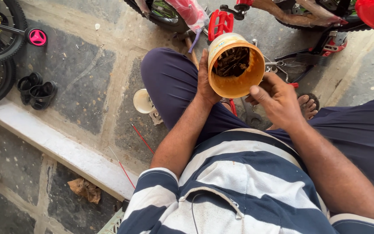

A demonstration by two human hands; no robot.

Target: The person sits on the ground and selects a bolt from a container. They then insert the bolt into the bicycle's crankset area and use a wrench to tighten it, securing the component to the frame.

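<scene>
Orange tub (pixel 235 82) of dark metal parts sits clamped in the left hand (pixel 206 82). The right hand (pixel 275 99), loosely curled and empty, touches its rim. Below lies stone-slab paving (pixel 78 86) edged by a pale kerb (pixel 57 145).

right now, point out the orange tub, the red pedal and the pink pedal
orange tub (pixel 234 84): head view, on its inner wall near the rim
red pedal (pixel 220 24): head view, on the pedal's flat body
pink pedal (pixel 37 37): head view, on its round face

The dark metal bits (pixel 232 61) inside the tub (pixel 235 84) are too jumbled to identify.
</scene>
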